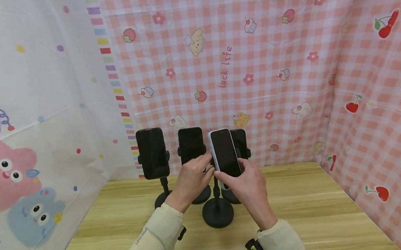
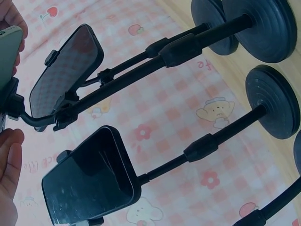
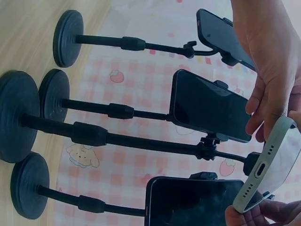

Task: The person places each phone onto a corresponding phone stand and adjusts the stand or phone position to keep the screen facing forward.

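Note:
A smartphone (image 1: 226,154) in a pale case leans upright at the head of the front black phone stand (image 1: 218,214). My right hand (image 1: 247,180) holds the phone by its lower end, thumb across the front at the lower left and fingers at the right edge. At the phone's left edge, my left hand (image 1: 193,180) has curled fingers and grips the stand's clamp, which is mostly hidden by the hand and phone. The right wrist view shows the phone's bottom edge (image 3: 261,169) with its port, between both hands.
Three more stands hold dark-screened phones behind: a left phone (image 1: 152,153), a middle phone (image 1: 191,143) and a right phone (image 1: 239,139), partly covered. Their round bases stand close together on the wooden table (image 1: 309,210). A pink checked cloth (image 1: 269,56) hangs behind.

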Tool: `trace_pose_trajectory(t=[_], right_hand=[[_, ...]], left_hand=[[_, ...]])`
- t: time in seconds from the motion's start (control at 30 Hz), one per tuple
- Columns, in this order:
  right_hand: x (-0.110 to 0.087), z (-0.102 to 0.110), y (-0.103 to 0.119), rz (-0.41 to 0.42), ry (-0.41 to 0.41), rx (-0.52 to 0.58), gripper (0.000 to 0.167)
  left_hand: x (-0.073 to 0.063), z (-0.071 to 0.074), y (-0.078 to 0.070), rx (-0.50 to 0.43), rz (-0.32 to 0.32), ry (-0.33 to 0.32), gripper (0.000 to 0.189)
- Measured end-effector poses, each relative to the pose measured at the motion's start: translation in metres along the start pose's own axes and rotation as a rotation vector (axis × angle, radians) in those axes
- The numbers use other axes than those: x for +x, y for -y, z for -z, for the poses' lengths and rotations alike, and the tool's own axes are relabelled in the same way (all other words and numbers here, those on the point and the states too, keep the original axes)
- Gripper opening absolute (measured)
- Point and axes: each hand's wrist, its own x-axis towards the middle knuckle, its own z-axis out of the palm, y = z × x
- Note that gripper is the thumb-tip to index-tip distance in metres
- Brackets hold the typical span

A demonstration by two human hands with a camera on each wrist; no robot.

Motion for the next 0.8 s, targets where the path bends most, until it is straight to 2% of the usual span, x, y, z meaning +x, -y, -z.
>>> trace_pose_trajectory(t=[0.37,0.8], right_hand=[[-0.0029,-0.0065,-0.0018,0.028,-0.039,-0.037,0.088],[-0.0047,-0.0092,-0.0019,0.090,-0.089,-0.054,0.083]], left_hand=[[-0.0076,0.0053,0.0013,0.047,-0.024,-0.013,0.031],[-0.0106,0.0064,0.0026,0.065,-0.041,-0.040,0.036]])
